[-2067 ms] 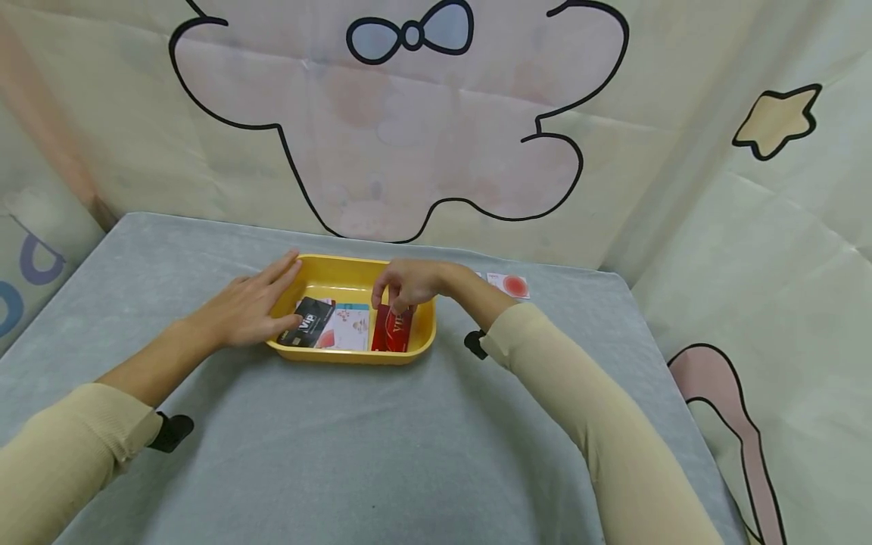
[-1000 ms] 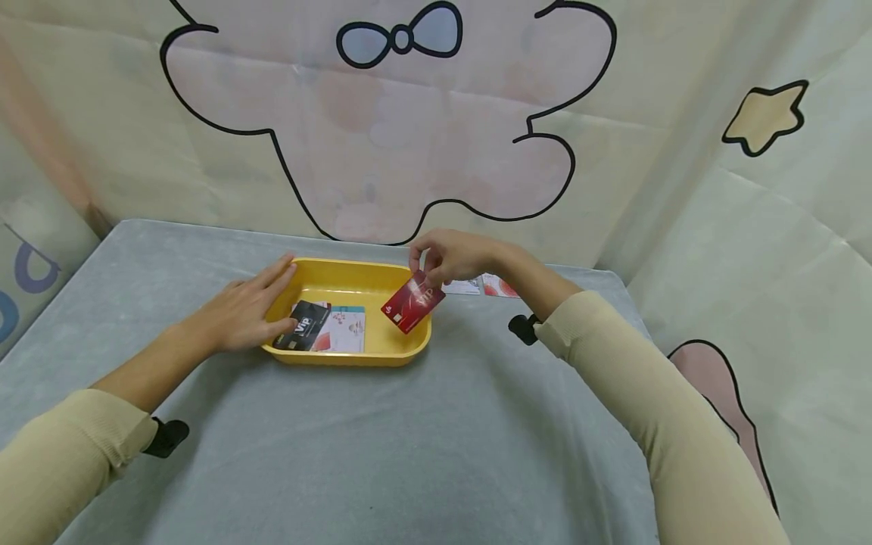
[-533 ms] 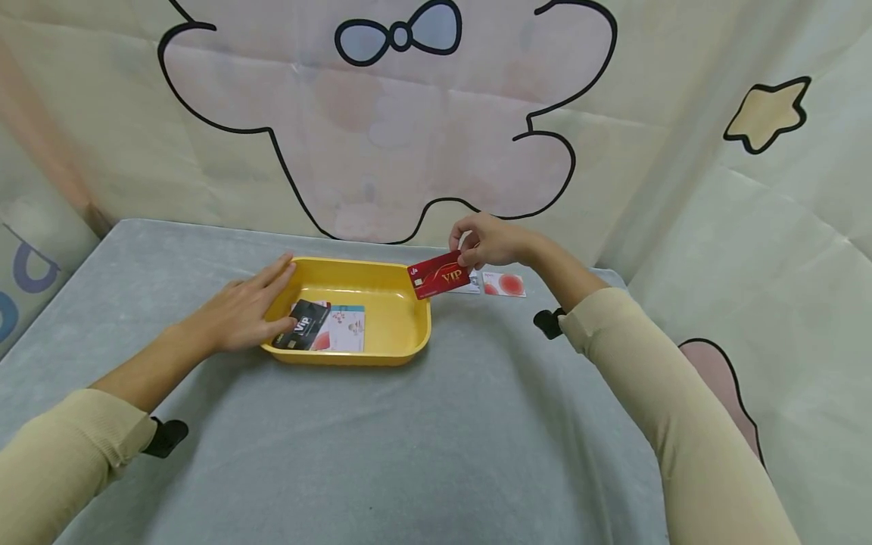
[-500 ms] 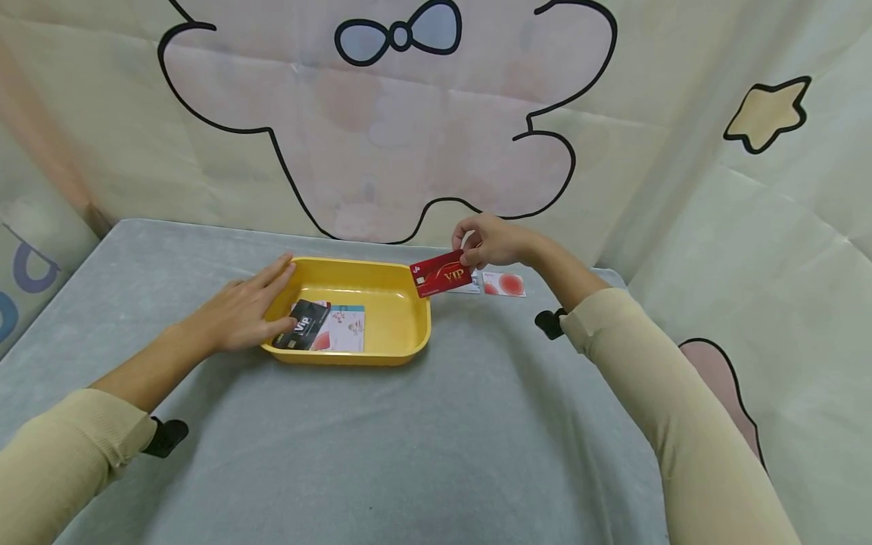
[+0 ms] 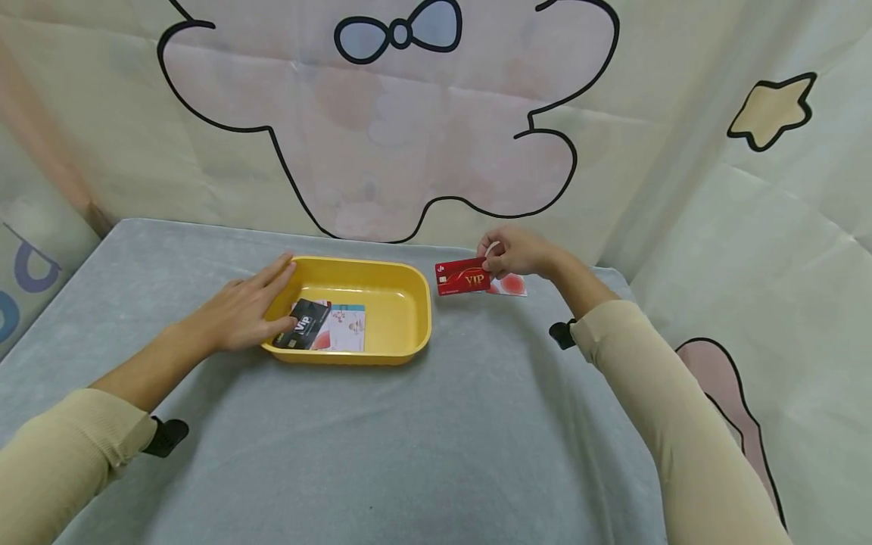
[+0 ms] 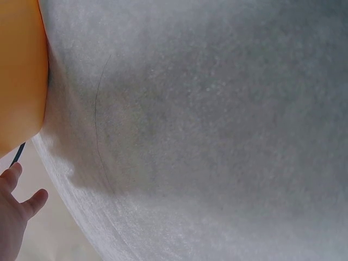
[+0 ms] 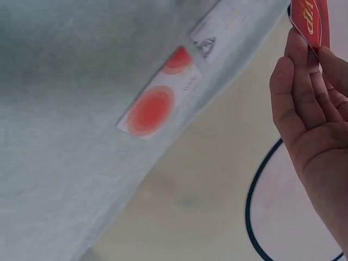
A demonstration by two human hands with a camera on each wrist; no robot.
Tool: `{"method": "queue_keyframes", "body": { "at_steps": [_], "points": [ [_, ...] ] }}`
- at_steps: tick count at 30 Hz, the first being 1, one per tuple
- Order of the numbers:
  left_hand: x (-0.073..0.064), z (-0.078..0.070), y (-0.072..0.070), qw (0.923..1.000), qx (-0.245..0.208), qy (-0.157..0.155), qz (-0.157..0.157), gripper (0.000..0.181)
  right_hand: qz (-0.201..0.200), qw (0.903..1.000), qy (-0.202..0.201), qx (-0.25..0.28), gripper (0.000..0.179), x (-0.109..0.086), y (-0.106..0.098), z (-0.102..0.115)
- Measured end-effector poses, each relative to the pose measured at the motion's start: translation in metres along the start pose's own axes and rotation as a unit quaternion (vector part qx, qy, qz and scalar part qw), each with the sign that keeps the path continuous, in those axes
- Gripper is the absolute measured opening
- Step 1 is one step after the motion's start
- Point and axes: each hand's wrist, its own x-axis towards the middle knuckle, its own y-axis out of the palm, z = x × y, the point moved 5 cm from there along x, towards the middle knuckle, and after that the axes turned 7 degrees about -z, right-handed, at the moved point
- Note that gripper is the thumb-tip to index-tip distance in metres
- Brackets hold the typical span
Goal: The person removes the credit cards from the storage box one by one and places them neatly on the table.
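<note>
My right hand (image 5: pixel 521 251) pinches a red VIP card (image 5: pixel 459 277) by its right end, held up past the right side of a yellow tray (image 5: pixel 398 314). The right wrist view shows the red card (image 7: pixel 309 20) between thumb and fingers. My left hand (image 5: pixel 235 316) rests on the tray's left rim with fingers extended. Its thumb reaches over a black VIP card (image 5: pixel 308 322). That card overlaps a white floral card (image 5: pixel 350 331) with a blue top edge, both lying in the tray's left part.
Behind the red card, a white card with red circles (image 7: pixel 151 111) lies flat on the grey cloth-covered table (image 5: pixel 381 446). Beside it lies a pale card with dark print (image 7: pixel 217 32). A printed curtain (image 5: pixel 409 151) hangs at the table's back edge.
My right hand has lifted the red card out of the tray and carried it right, turning it from upright to nearly level. The left hand stays on the tray.
</note>
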Motion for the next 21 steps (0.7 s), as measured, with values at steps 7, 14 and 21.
{"method": "queue_keyframes", "body": {
  "at_steps": [7, 14, 21],
  "points": [
    [0.000, 0.000, 0.000, 1.0000, 0.003, -0.003, 0.001, 0.088, 0.030, 0.9995, 0.011, 0.001, 0.017, 0.004, 0.016, -0.021],
    [-0.001, 0.001, 0.000, 1.0000, 0.003, -0.004, 0.005, 0.088, 0.028, 0.9993, 0.022, 0.013, 0.017, 0.005, 0.029, -0.037],
    [0.000, 0.001, 0.000, 1.0000, 0.002, -0.005, 0.006, 0.089, 0.028, 0.9989, 0.034, 0.015, 0.015, 0.006, 0.037, -0.045]
  ]
}}
